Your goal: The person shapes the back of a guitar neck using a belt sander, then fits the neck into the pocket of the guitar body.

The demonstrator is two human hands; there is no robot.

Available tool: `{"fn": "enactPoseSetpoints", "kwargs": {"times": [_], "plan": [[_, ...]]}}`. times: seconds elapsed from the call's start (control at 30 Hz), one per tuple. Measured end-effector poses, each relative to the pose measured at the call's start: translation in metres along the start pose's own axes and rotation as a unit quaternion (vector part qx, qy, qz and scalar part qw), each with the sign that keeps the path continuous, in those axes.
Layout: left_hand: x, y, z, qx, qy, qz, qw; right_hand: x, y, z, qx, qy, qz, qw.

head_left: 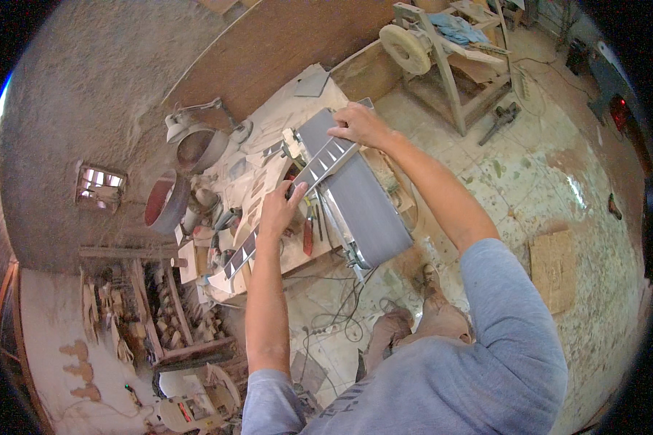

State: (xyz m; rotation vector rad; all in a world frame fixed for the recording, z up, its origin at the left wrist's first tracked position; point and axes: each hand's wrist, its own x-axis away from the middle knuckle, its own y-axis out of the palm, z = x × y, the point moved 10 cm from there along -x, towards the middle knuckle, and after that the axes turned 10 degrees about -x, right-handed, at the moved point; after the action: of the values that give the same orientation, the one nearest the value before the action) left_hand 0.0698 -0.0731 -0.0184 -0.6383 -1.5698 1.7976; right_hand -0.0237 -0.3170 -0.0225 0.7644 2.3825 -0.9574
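Observation:
A long, narrow dark strip with white triangular marks (325,168), resembling a guitar fretboard, lies slantwise across a belt sander. My left hand (278,209) grips it near the middle, beside the sander's left edge, and the strip's lower end sticks out past my wrist. Toward the far end, my right hand (358,126) is closed over the strip above the belt. The wide grey sanding belt (366,210) runs under and in front of it. Whether the strip presses on the belt cannot be made out. My fingertips are partly hidden.
On the cluttered workbench (297,272) lie a red-handled tool (308,238) and curved wood pieces. A lamp (176,128) and round-sided forms (165,204) stand at its left. Cables (350,319) trail by my feet. A buffing wheel (406,49) is mounted on a wooden stand at far right.

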Motion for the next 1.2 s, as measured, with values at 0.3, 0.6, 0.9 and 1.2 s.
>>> {"fn": "enactPoseSetpoints", "kwargs": {"times": [0.3,0.6,0.9,1.2], "plan": [[0.003,-0.008,0.016,-0.031,-0.003,0.007,0.999,-0.001,-0.005,0.007,-0.002,0.013,-0.019,1.0],[-0.003,0.003,0.003,-0.012,0.016,0.03,0.999,0.0,-0.008,-0.002,-0.008,0.001,-0.019,1.0],[-0.002,0.002,0.016,0.013,0.04,0.023,0.999,0.004,-0.012,0.002,0.014,-0.007,-0.007,1.0],[-0.002,0.0,0.021,-0.003,0.071,0.061,0.996,0.0,-0.012,0.002,-0.005,-0.008,-0.032,0.999]]}}
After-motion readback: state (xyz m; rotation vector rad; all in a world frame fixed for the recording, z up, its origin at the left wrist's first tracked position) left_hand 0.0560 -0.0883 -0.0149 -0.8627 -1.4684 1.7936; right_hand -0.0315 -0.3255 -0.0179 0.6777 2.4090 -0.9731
